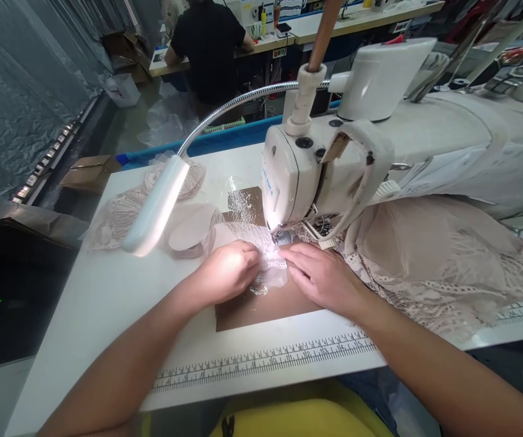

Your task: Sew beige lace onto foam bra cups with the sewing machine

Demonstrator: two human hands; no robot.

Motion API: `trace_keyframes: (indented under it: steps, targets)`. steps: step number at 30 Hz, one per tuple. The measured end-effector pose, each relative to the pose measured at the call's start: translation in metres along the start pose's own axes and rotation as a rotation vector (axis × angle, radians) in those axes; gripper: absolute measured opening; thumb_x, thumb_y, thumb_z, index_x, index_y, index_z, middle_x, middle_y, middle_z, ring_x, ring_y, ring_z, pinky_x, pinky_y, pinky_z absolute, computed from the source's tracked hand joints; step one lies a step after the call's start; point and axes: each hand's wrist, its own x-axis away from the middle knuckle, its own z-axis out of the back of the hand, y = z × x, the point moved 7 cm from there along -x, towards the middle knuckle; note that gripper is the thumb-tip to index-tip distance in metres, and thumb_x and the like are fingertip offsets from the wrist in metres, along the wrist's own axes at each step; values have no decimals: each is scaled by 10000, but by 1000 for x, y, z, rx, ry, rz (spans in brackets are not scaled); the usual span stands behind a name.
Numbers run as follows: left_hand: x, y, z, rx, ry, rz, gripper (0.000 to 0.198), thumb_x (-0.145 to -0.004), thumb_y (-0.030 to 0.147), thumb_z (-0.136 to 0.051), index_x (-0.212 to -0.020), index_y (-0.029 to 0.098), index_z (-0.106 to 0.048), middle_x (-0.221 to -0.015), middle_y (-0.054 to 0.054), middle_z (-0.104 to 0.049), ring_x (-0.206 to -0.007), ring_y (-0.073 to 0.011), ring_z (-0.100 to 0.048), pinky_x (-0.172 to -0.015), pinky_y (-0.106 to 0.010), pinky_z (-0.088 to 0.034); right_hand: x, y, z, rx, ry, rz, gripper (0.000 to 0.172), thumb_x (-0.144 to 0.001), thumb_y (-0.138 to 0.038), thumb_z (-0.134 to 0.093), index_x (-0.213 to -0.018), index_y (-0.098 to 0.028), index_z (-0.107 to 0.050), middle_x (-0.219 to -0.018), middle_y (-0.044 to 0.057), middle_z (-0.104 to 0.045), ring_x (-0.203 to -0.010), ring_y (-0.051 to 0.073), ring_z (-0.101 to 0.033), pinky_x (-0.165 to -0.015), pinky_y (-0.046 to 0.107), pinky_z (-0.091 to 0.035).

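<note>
A strip of pale pink lace (243, 232) lies under the needle area of a white sewing machine (283, 176). My left hand (231, 270) is closed, its fingers curled on the lace left of the presser foot (283, 238). Close to the foot on the other side, my right hand (318, 274) lies flat with fingers stretched out, the fingertips touching the fabric edge. Below both hands is a brown plate (265, 309) on the white table. The lace trails left into a loose loop of pale band (191, 227).
A lit lamp (156, 206) on a bendable metal neck reaches over the table's left side, above bundled lace (122, 212). Piled pink lace fabric (425, 255) sits right of the machine. A ruler tape (265, 364) runs along the front edge. Another person (209, 54) sits at a table behind.
</note>
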Motion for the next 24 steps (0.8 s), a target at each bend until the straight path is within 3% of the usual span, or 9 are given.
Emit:
trace_keyframes:
  steps: [3, 8, 12, 15, 18, 21, 24]
  targets:
    - [-1, -9, 3, 142, 3, 17, 197, -916, 213, -442, -889, 154, -628, -891, -69, -657, -887, -186, -597, -804, -311, -486, -2, -1, 0, 4, 5, -14, 359, -828, -71, -463, -1141, -180, -602, -1063, 65, -671, -868, 184, -627, -767, 322, -482]
    - [-1, -22, 7, 361, -40, 134, 273, -924, 278, -418, -710, 160, -540, -680, -1, -558, -636, -120, -518, -611, -244, -431, -6, -4, -2, 96, 39, -6, 321, -825, -74, -498, -1093, -196, -625, -1004, 33, -682, -790, 149, -629, -688, 263, -464]
    - [-1, -20, 9, 406, -69, 119, 313, -932, 327, -403, -692, 162, -519, -630, 14, -518, -592, -106, -481, -576, -226, -403, -5, -7, 0, 100, 97, 37, 188, -882, -155, -498, -965, -186, -664, -893, 24, -678, -718, 123, -598, -655, 240, -421]
    - [-1, -8, 12, 301, -74, -10, 278, -926, 361, -426, -848, 163, -604, -768, -27, -616, -709, -141, -561, -665, -255, -450, -3, -9, -1, 71, 78, 96, 224, -900, -197, -487, -769, -186, -668, -725, 10, -626, -658, 119, -543, -642, 243, -383]
    - [-1, 3, 11, 101, -43, -103, 320, -934, 380, -413, -1047, 169, -625, -974, -89, -653, -876, -193, -605, -779, -309, -469, 1, -12, 0, 71, 82, 135, 258, -891, -185, -489, -695, -185, -656, -633, 1, -560, -607, 120, -478, -620, 250, -351]
    - [-2, 8, 3, -111, -7, -110, 347, -944, 337, -392, -1186, 179, -586, -1187, -117, -609, -1007, -232, -580, -842, -365, -449, 3, -14, 2, 81, 83, 142, 270, -890, -175, -480, -687, -187, -658, -626, 3, -551, -607, 125, -463, -622, 254, -346]
    - [-4, 9, -9, -273, -3, -103, 383, -941, 284, -377, -1270, 173, -536, -1342, -107, -530, -1003, -257, -554, -825, -409, -423, 3, -14, 1, 80, 68, 120, 282, -884, -175, -482, -661, -189, -654, -617, 4, -557, -610, 128, -467, -616, 257, -346]
